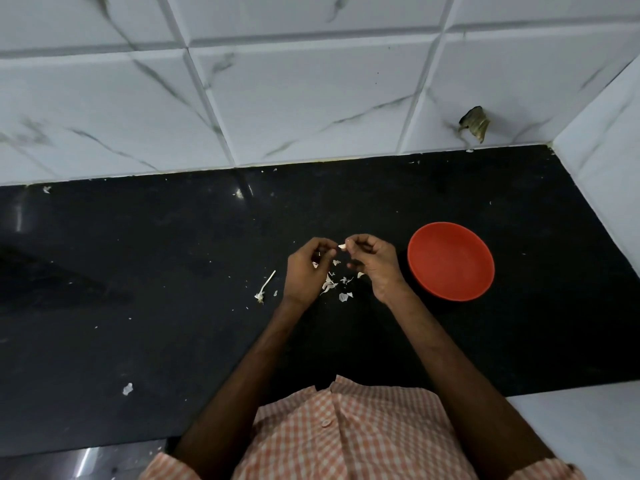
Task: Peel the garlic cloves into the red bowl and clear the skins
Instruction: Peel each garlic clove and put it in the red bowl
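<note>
A: Starting close: checked shirt [346, 427] at the bottom edge, bare forearms reaching out over the black counter [138, 271]. Any risk from here?

B: Plenty. Papery skins [330, 284] scattered under the hands, light enough to drift off with a breath or a forearm sweep, and harder to clear then. One stray scrap [127, 389] lying well apart, toward the counter's front edge.

A: And the grip?

B: Left hand [308, 268] curled, fingertips pinching one end of the garlic clove [342, 247]. Right hand [372, 263] curled too, thumb and forefinger pinching the other end. Held in the air between both, a little left of the red bowl [450, 261]. Probably slick once bare, so could pop out of the pinch and land on the counter instead.

A: Looks of the clove?

B: Pale, whitish, tiny; too small to tell how much skin remains. No clove visible in the bowl. Beyond, only marbled wall tiles [311, 98].
</note>
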